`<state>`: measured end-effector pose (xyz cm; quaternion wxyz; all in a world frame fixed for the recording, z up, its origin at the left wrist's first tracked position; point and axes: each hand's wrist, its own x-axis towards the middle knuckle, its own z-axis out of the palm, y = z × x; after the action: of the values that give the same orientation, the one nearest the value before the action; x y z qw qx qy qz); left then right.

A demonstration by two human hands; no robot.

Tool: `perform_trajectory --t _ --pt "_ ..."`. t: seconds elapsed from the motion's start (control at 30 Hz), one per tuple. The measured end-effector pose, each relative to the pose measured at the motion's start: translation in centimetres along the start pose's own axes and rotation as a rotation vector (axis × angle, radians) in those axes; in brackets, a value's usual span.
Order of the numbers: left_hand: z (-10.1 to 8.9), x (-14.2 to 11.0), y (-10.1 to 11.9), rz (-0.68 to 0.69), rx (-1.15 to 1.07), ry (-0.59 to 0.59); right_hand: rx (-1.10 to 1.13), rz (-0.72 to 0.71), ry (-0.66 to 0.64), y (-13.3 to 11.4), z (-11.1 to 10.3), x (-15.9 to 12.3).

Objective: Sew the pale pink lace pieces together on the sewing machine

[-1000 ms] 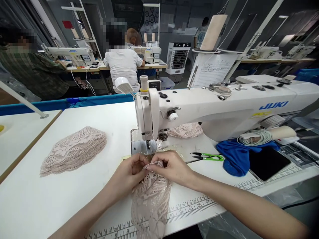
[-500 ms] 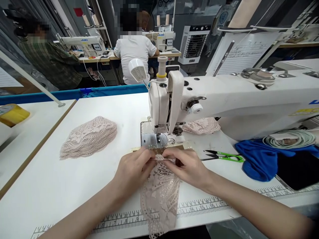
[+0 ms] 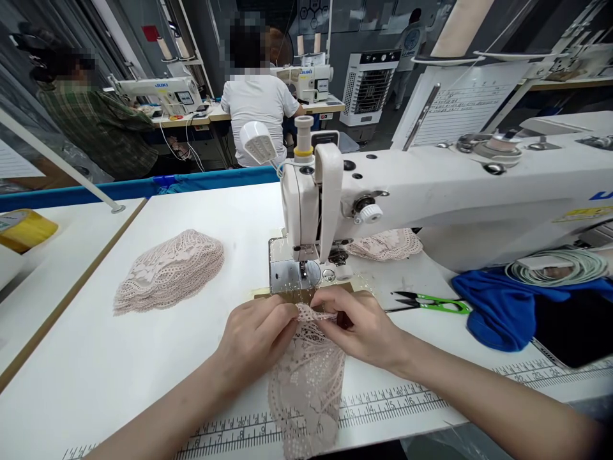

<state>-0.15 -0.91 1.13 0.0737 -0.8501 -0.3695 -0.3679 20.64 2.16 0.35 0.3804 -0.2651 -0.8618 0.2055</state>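
Note:
A pale pink lace piece (image 3: 309, 383) hangs from both my hands, its upper edge folded and its lower end draping over the table's front edge. My left hand (image 3: 258, 332) pinches that edge on the left, the fingertips partly hidden behind its knuckles. On the right, my right hand (image 3: 357, 326) grips the same edge between thumb and forefinger. Just beyond my fingers are the presser foot (image 3: 303, 269) and metal needle plate (image 3: 282, 273) of a white sewing machine (image 3: 407, 185). The lace is in front of the foot, not under it.
A stack of lace pieces (image 3: 170, 271) lies to the left; more lace (image 3: 385, 244) sits behind the needle. Right of my hands are green thread snips (image 3: 438, 303), a blue cloth (image 3: 498, 313) and a dark phone (image 3: 569, 335). Yellow tape (image 3: 29, 230) is far left. Co-workers sit beyond.
My view has swung left, so the scene sits further right. My hands have spread slightly apart along the lace edge, stretching it straighter between them; both keep their hold.

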Motion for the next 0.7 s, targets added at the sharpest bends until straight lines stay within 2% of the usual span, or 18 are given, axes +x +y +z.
perform_trajectory --t 0.13,0.7 --pt "0.0 0.04 -0.02 0.011 0.004 0.004 0.013 0.015 -0.012 0.01 0.0 0.03" --pt "-0.02 0.26 0.23 0.034 -0.007 -0.004 -0.019 -0.107 -0.031 -0.01 -0.1 0.25"
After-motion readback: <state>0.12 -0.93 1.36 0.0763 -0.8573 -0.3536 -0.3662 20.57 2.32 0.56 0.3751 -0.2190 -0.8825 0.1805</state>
